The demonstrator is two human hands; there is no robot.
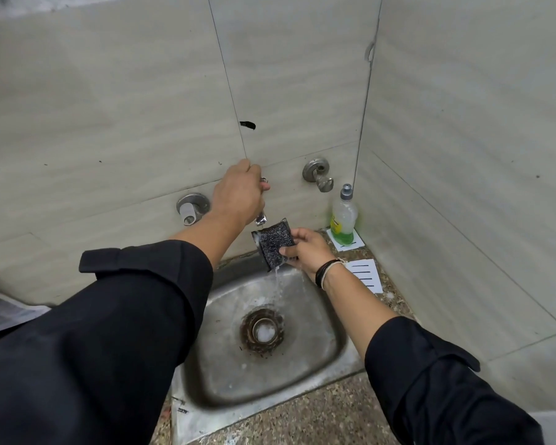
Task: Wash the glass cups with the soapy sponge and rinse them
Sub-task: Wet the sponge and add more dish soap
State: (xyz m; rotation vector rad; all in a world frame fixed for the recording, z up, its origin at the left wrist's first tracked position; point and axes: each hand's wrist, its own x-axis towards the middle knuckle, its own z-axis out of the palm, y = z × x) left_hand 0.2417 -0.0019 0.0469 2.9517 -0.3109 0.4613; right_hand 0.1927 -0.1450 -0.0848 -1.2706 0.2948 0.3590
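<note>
Left hand [238,194] grips the tap [260,216] above the sink [225,374]; right hand [305,248] pinches the sponge [272,242] under the tap, water running.

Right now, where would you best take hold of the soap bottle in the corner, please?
Grip the soap bottle round its clear middle, coming from the front-left: it stands upright, with walls close behind and right, and the grey cap narrows.
</note>
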